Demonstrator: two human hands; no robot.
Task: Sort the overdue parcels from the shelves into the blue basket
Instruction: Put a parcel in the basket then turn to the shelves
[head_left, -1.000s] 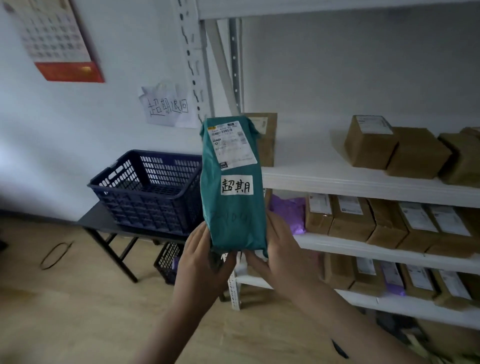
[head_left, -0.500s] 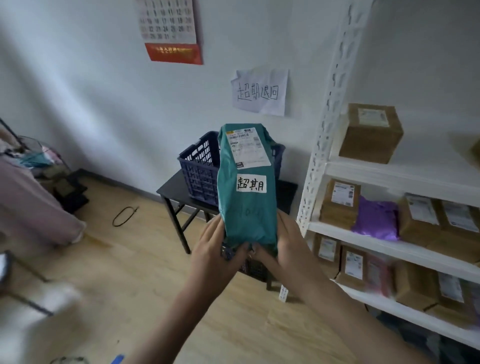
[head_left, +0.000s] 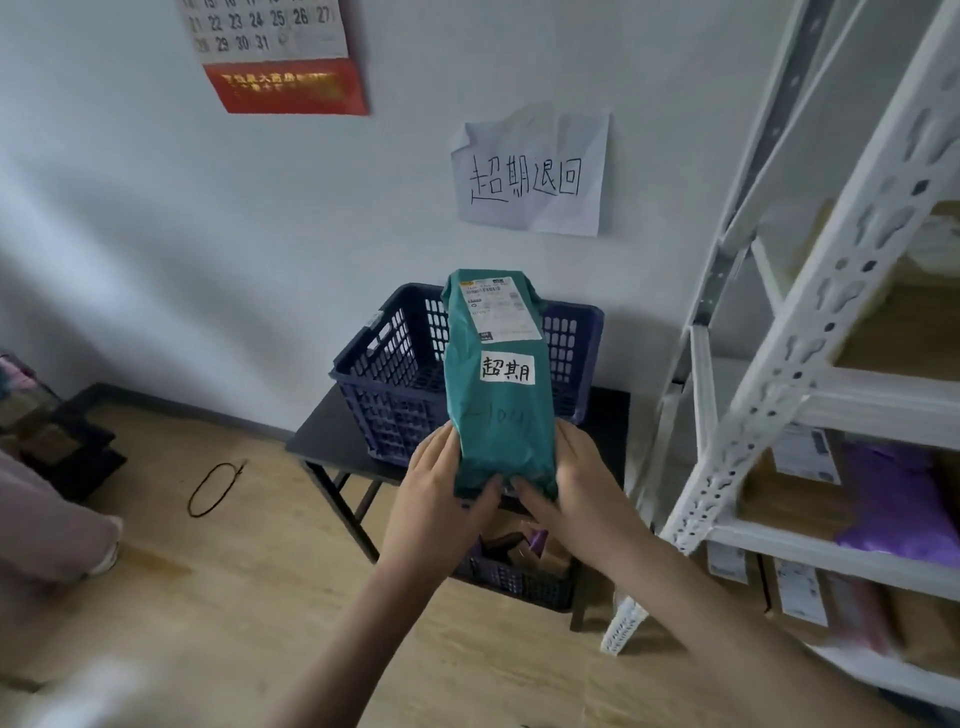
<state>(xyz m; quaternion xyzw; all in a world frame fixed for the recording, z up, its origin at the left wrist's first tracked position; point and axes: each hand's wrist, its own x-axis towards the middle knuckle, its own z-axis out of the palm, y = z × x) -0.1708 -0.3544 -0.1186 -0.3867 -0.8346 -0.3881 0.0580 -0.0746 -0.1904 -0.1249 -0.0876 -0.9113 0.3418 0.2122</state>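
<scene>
Upright, green parcel (head_left: 498, 384) gripped by both hands; blue basket (head_left: 395, 384) behind

Left hand (head_left: 441, 499) and right hand (head_left: 582, 493) raised together, thumbs pinching inward, forearms outstretched

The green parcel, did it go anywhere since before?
The view swung left from the shelves; the green parcel now sits right in front of the blue basket. Nothing was let go: left hand and right hand still hold its bottom end upright.
</scene>
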